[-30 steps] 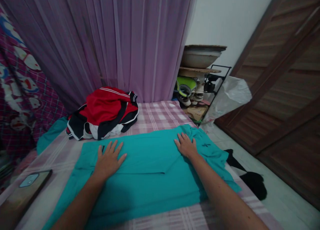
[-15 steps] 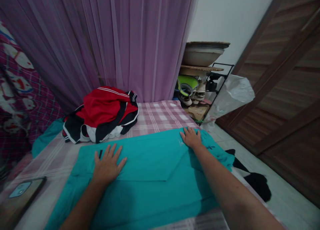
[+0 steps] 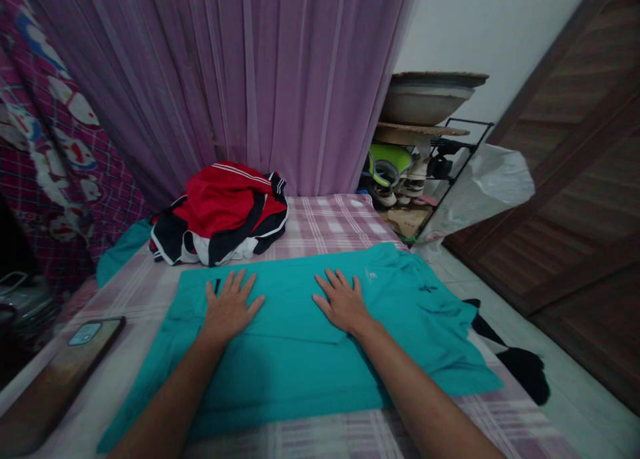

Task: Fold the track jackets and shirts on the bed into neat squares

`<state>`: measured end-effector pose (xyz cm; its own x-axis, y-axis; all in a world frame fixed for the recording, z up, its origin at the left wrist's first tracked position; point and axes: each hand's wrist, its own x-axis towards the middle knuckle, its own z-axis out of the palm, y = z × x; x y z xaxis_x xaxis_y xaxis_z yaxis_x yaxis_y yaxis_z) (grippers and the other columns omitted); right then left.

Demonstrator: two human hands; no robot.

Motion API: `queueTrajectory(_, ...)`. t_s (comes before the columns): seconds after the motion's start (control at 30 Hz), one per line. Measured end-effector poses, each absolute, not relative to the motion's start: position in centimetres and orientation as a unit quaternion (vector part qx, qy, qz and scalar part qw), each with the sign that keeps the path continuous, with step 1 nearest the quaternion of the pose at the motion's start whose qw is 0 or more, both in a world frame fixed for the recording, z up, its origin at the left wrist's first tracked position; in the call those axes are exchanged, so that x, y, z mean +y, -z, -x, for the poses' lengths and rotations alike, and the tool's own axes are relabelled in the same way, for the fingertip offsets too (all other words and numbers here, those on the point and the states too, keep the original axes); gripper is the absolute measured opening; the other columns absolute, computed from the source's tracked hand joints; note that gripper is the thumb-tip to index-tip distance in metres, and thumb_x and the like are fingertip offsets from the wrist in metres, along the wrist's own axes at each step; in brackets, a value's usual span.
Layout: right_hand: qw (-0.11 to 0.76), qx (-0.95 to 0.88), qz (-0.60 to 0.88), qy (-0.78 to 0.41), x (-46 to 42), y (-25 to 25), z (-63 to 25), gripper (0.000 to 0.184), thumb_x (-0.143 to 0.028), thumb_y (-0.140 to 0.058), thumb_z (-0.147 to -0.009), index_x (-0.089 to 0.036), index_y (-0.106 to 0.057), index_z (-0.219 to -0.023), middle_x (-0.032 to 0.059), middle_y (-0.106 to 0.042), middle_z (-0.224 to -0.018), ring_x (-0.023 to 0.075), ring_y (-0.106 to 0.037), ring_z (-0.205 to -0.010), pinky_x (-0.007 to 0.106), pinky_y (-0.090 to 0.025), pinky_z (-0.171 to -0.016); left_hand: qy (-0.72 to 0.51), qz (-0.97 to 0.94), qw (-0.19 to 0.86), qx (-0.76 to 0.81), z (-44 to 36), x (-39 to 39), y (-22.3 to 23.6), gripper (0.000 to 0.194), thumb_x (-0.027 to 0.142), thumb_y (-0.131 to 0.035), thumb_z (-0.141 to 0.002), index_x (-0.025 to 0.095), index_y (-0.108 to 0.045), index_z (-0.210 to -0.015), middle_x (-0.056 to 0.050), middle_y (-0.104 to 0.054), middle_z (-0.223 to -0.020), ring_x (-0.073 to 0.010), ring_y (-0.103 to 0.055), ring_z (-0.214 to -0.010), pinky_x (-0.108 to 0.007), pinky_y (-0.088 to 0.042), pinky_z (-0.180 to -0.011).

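Observation:
A teal shirt (image 3: 295,372) lies spread in front of me, with one part folded over its upper middle. A small pale logo and a dark mark show toward its right side. My left hand (image 3: 231,307) rests flat on the shirt's left part, fingers spread, beside a short dark strip. Palm down, my right hand (image 3: 343,302) lies on the folded part near the middle, its fingers apart. Neither hand grips the cloth.
Behind the shirt sits a red, navy and white garment heap (image 3: 225,212). A phone (image 3: 65,379) lies at left on the plaid sheet (image 3: 330,226). Beyond the right edge stand a shoe rack (image 3: 450,172), a white plastic bag (image 3: 485,186) and a black item (image 3: 523,372) on the floor.
My right hand has slid from the shirt's right part toward the middle, uncovering the pale logo. The left hand stays flat on the left part. The view has shifted slightly.

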<state>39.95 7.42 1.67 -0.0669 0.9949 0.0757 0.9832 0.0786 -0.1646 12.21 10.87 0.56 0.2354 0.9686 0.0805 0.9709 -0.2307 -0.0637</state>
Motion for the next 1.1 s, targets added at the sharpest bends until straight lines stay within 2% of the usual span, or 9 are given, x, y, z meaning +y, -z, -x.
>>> queueTrajectory(0.1, 0.048, -0.713, 0.698, -0.057, 5.8, -0.4, -40.5, 0.06, -0.058, -0.032, -0.099, -0.031, -0.038, -0.152, 0.0075, -0.031, -0.161, 0.0302, -0.025, -0.148, 0.063, -0.016, -0.116, 0.02, 0.788, 0.05, -0.614, -12.2, 10.9, -0.6, 0.062, 0.056, -0.035, -0.096, 0.026, -0.04, -0.151, -0.011, -0.034, -0.159, -0.0365, -0.027, -0.147, -0.074, -0.016, -0.112)
queueTrajectory(0.23, 0.02, -0.683, 0.729, -0.048, 5.7, -1.4, -42.2, 0.058, -0.054, -0.032, -0.1, -0.027, -0.04, -0.151, 0.0106, -0.032, -0.16, 0.0311, -0.026, -0.148, 0.064, -0.016, -0.115, 0.023, 0.785, 0.041, -0.618, -12.3, 10.9, -0.6, 0.063, 0.056, -0.035, -0.096, 0.026, -0.039, -0.151, -0.011, -0.034, -0.16, -0.0362, -0.027, -0.148, -0.074, -0.015, -0.112)
queueTrajectory(0.33, 0.054, -0.661, 0.749, -0.021, 5.4, -2.6, -41.4, 0.058, -0.053, -0.032, -0.1, -0.025, -0.043, -0.15, 0.0138, -0.035, -0.159, 0.0332, -0.029, -0.146, 0.064, -0.018, -0.114, 0.029, 0.786, 0.036, -0.617, -12.4, 10.8, -0.4, 0.063, 0.057, -0.034, -0.096, 0.026, -0.039, -0.151, -0.01, -0.033, -0.16, -0.0353, -0.026, -0.148, -0.073, -0.014, -0.113)
queueTrajectory(0.43, 0.107, -0.696, 0.71, 0.004, 4.3, -2.7, -39.5, 0.056, -0.051, -0.029, -0.101, -0.029, -0.039, -0.152, 0.0097, -0.031, -0.161, 0.0298, -0.023, -0.149, 0.061, -0.016, -0.116, 0.03, 0.786, 0.024, -0.617, -12.3, 10.7, -0.6, 0.064, 0.059, -0.033, -0.096, 0.027, -0.038, -0.152, -0.01, -0.032, -0.161, -0.0351, -0.025, -0.148, -0.072, -0.012, -0.114)
queueTrajectory(0.6, 0.051, -0.708, 0.703, -0.042, 2.8, -0.8, -37.5, 0.057, -0.052, -0.03, -0.1, -0.029, -0.038, -0.152, 0.0086, -0.03, -0.161, 0.0285, -0.023, -0.149, 0.062, -0.014, -0.116, -0.003, 0.779, -0.018, -0.626, -12.4, 10.7, -2.3, 0.063, 0.058, -0.031, -0.097, 0.028, -0.037, -0.152, -0.009, -0.029, -0.162, -0.0332, -0.023, -0.15, -0.071, -0.007, -0.115)
queueTrajectory(0.7, 0.037, -0.701, 0.71, -0.05, 2.7, -0.4, -37.5, 0.058, -0.052, -0.031, -0.1, -0.029, -0.036, -0.153, 0.008, -0.028, -0.162, 0.0283, -0.023, -0.149, 0.062, -0.016, -0.115, 0.007, 0.773, -0.023, -0.634, -14.2, 9.8, -3.5, 0.059, 0.053, -0.03, -0.099, 0.024, -0.046, -0.147, -0.009, -0.037, -0.159, -0.0341, -0.023, -0.149, -0.071, -0.001, -0.116)
queueTrajectory(0.77, 0.04, -0.702, 0.71, -0.043, 2.8, -0.3, -37.6, 0.058, -0.052, -0.03, -0.1, -0.029, -0.037, -0.153, 0.0078, -0.029, -0.162, 0.028, -0.023, -0.149, 0.061, -0.017, -0.115, 0.044, 0.782, -0.024, -0.622, -16.4, 8.5, -3.7, 0.058, 0.05, -0.028, -0.1, 0.021, -0.048, -0.145, -0.01, -0.04, -0.157, -0.0332, -0.025, -0.149, -0.067, -0.004, -0.119)
queueTrajectory(0.93, 0.047, -0.704, 0.708, -0.019, 2.8, -0.1, -37.7, 0.056, -0.051, -0.031, -0.1, -0.03, -0.038, -0.152, 0.0081, -0.032, -0.161, 0.0276, -0.027, -0.147, 0.06, -0.02, -0.114, 0.095, 0.819, -0.074, -0.561, -20.6, 5.0, -1.7, 0.061, 0.052, -0.028, -0.099, 0.018, -0.044, -0.148, -0.012, -0.037, -0.159, -0.0297, -0.027, -0.149, -0.053, -0.021, -0.121)
queueTrajectory(1.1, 0.045, -0.706, 0.707, -0.021, 2.9, 0.2, -37.9, 0.057, -0.052, -0.03, -0.1, -0.029, -0.039, -0.152, 0.009, -0.033, -0.16, 0.0275, -0.027, -0.147, 0.058, -0.02, -0.114, 0.14, 0.788, -0.008, -0.6, -16.0, 5.4, -2.0, 0.062, 0.049, -0.028, -0.099, 0.015, -0.041, -0.15, -0.012, -0.035, -0.159, -0.0295, -0.026, -0.149, -0.049, -0.02, -0.122)
